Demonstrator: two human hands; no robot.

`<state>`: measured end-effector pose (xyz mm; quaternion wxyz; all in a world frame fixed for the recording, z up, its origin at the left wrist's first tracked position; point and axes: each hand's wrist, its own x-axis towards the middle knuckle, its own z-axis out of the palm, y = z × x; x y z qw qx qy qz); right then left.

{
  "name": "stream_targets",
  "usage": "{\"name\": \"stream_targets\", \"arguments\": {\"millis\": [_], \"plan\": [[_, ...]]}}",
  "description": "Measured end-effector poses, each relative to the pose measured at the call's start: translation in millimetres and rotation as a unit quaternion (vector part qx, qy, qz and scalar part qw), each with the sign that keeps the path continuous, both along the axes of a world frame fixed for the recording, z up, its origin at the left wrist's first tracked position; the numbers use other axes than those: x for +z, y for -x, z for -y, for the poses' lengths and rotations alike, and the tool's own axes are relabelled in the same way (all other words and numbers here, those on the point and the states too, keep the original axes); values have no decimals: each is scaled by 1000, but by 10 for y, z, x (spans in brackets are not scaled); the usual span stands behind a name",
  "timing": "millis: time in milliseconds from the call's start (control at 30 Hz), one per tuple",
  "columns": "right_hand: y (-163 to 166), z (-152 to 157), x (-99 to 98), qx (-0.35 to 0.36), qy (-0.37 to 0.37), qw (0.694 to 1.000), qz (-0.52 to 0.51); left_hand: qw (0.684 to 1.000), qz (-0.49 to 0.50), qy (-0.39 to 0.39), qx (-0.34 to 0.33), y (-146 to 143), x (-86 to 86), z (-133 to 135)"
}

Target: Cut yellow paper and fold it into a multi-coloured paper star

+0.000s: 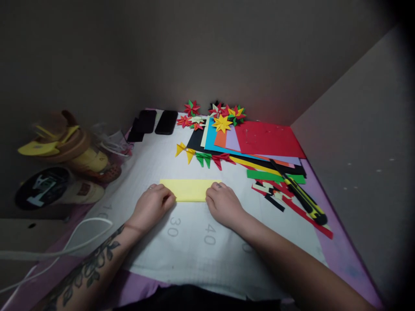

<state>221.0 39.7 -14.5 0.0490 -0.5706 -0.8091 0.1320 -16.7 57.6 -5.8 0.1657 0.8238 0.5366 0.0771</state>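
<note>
A yellow strip of folded paper [191, 190] lies flat on the white mat in front of me. My left hand [157, 201] grips its left end, thumb at the near edge and fingers curled. At the right end my right hand [223, 201] holds the paper in the same way, its fingers bent over the edge. Beyond the strip sit small folded paper pieces: yellow [185, 152], green [203, 160] and red [222, 160]. Several finished paper stars stand at the back, a yellow star [222, 124] among them.
Coloured paper sheets [269, 140] are stacked at the back right. A utility knife [303, 196] lies on the right beside paper scraps [272, 190]. Two dark phones [166, 122] rest at the back. Cups [81, 190] and a white cable [87, 220] are on the left.
</note>
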Motion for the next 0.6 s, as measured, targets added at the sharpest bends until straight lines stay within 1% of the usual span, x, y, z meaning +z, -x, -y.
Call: {"name": "stream_targets", "arguments": {"millis": [133,267,600], "plan": [[-2,3,6,-9,-3,1000,23,1000,-19,-5,6,-18,14,13],[-3,-2,22,-2,-4,999,37,999,-48,-8,22,-1,33,19],[-55,-21,45,-4,11,997,74,993,-104,-7,46,193,28,25]]}}
